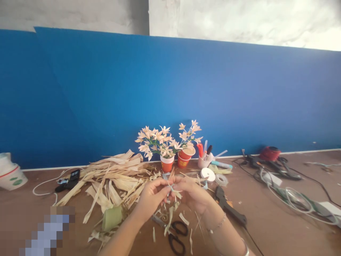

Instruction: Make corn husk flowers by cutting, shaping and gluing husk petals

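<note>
Close together at the middle of the table, my left hand and my right hand both pinch a small husk flower. Its pale pointed petals hang below the fingers, and a thin light-green stem shows between the fingertips. Much of it is covered by my fingers. Under my hands lie husk scraps and a pair of scissors with black handles. Behind them stand finished-looking pale flowers in a red paper cup, beside a second red cup with more flowers.
Dried corn husks are heaped left, with a green roll in front. To the right are a white spool, clear tape, a pen cup, a black glue gun and tangled cables. A blue panel stands behind.
</note>
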`<state>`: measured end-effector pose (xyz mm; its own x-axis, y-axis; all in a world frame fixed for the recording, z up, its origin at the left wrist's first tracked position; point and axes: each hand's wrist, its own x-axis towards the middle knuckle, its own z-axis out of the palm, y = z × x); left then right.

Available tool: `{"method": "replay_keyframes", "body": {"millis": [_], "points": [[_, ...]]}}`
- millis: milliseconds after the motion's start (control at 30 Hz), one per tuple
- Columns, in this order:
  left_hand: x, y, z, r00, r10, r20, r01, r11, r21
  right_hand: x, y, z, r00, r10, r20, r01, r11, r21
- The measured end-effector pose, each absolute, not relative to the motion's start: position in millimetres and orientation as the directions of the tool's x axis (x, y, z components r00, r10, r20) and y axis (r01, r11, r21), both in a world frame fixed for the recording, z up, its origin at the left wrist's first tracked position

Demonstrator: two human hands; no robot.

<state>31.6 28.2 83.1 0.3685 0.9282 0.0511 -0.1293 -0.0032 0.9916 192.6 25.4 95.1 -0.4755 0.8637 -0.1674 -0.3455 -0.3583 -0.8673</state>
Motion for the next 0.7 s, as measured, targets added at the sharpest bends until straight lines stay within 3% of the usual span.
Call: {"method": "replay_keyframes", "body": {"millis": [200, 300, 400, 533, 700], "points": [[31, 28, 85, 0.355, 0.925, 0.133, -0.175, -0.074, 0.982, 187, 26, 94, -0.515, 0.833, -0.199, -0.344, -0.414, -0.842], [30, 31, 84, 0.27, 0.951, 0.149, -0.13, -0.117, 0.985, 185, 25, 94, -0.336, 0.931, -0.144, -0.217, -0.225, -0.95], [30, 33, 82, 0.178, 0.974, 0.139, -0.056, -0.131, 0.99, 181, 22, 96, -0.148, 0.988, 0.051, 0.095, 0.066, -0.993], [31, 32, 81, 0.17, 0.978, 0.12, -0.03, -0.116, 0.993, 176, 20, 97, -0.077, 0.943, 0.324, 0.424, 0.325, -0.845], [33, 33, 79, 0.182, 0.981, 0.071, -0.055, -0.062, 0.997, 174, 21, 94, -0.068, 0.908, 0.414, 0.544, 0.382, -0.747]]}}
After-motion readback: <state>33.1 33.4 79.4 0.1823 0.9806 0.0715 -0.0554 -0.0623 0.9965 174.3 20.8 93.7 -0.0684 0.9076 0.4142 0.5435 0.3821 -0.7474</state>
